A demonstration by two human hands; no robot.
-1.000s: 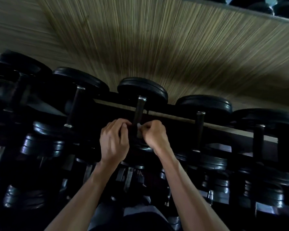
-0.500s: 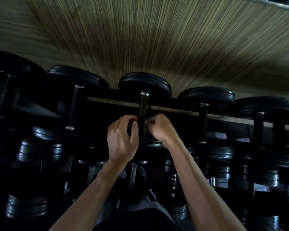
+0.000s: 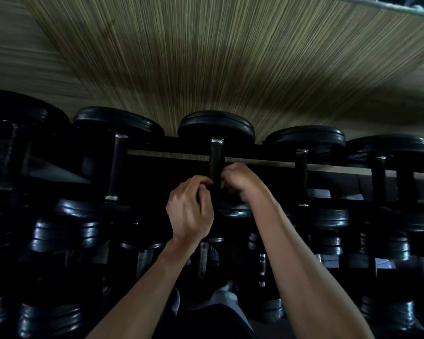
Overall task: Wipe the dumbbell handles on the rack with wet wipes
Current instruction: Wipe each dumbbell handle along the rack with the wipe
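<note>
Fingers [image 3: 203,185] flank handle [image 3: 215,165] — striped wall [image 3: 206,57], seemingly.

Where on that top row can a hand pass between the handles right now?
Open gaps: between the left handle and the middle handle, and between that and the right handle. Crowded low on the middle one, where left hand and right hand meet.

Both bare forearms are stretched forward and upward from the lower edge of the view, converging toward the middle. The left hand [image 3: 190,211] is seen from the back, its fingers curled inward at the top. The right hand [image 3: 240,178] is held slightly higher and just beside it, knuckles raised and fingers tightly curled.
</note>
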